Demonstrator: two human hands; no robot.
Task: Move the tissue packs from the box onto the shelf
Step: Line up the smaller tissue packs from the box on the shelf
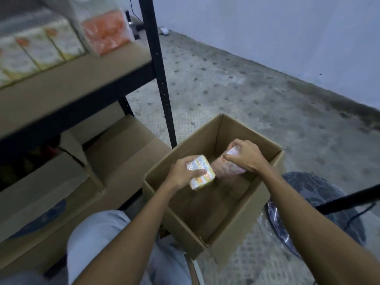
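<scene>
Inside the box [244, 214], left hand [181, 173] grips a yellow-striped pack [202, 174] (glossy wrap), right hand [245, 156] grips a pinkish pack [222, 167].

Only one view is supplied, taken by a wide-angle camera worn on the head. The scene is looked at forward and steeply downward, from just above the person's own forearms and knee. The open box [242, 214] is framed close, slightly right of centre, so that its inside is seen from above, with the left hand [183, 173] and the right hand [246, 157] reaching into it. The shelf [72, 83] is caught obliquely at the upper left, blurred and tilted, while the floor [226, 89] and wall [267, 27] are taken in at the upper right.
</scene>
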